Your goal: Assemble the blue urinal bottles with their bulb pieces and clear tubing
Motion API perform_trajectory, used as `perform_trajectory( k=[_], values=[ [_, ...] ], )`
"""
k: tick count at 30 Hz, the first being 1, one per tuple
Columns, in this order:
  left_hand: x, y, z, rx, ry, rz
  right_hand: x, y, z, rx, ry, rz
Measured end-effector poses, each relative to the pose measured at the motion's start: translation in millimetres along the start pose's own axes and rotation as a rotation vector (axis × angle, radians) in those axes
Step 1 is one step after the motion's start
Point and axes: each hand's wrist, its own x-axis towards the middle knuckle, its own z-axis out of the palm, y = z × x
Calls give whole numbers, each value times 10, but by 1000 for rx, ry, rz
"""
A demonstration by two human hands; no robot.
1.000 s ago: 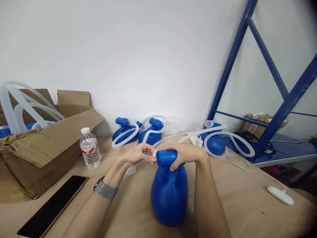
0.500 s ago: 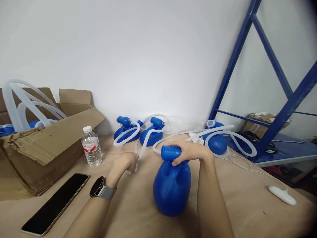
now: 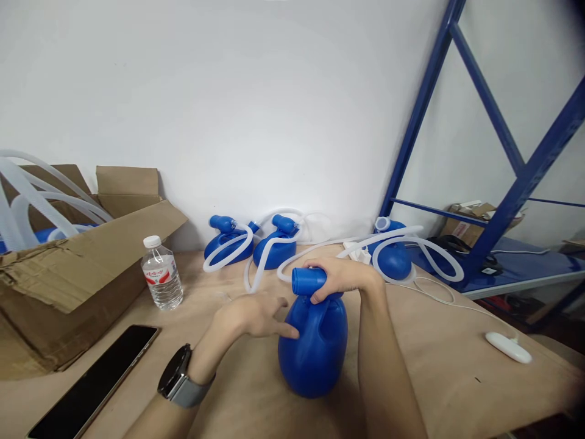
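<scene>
A blue plastic jug with a moulded handle stands upright on the table, its wide tubular mouth pointing left. My right hand is wrapped round the jug's neck, just behind the mouth. At the jug's left side is my left hand, fingers apart and holding nothing. Its thumb and a fingertip reach to the jug's side; whether they touch it I cannot tell. Farther back, by the wall, sit two similar blue jugs with white hoses on them. Another blue jug lies to the right under a looped hose.
On the left, a cardboard box holds more hoses and blue parts. A water bottle and a phone are beside it. To the right are a white corded device and a blue metal rack.
My left hand has let go of what it pinched near the end of a white hose, moved right to the jug and opened. My right hand keeps its hold; the view has shifted slightly.
</scene>
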Motion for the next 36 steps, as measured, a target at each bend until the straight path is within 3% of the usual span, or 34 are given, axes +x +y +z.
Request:
perform_trajectory(
  k=[3,7,14,17,20,23,25,28,30,33,36],
  values=[
    [46,183,87,-23,-98,81,42,-31,29,-46,36,2],
    [46,313,153,35,-68,-12,133,-73,70,-129,79,35],
    [109,223,261,26,-22,59,287,-237,182,-135,151,-81],
    [68,146,202,-11,-24,102,291,-330,207,-92,198,-204],
    [-162,69,-3,-95,17,129,214,-387,174,-70,307,-289],
    [-442,30,-243,-188,326,232,117,-461,137,-25,425,-384],
    [-544,44,-333,-201,572,225,85,-537,139,13,556,-418],
    [-543,100,-337,-143,931,168,87,-645,173,38,768,-412],
    [-512,128,-314,-111,1115,112,93,-678,193,0,824,-405],
    [-535,126,-338,-150,1255,0,91,-669,211,-122,793,-417],
    [-618,111,-410,-284,1199,48,109,-669,253,-152,741,-454]
  ],
)
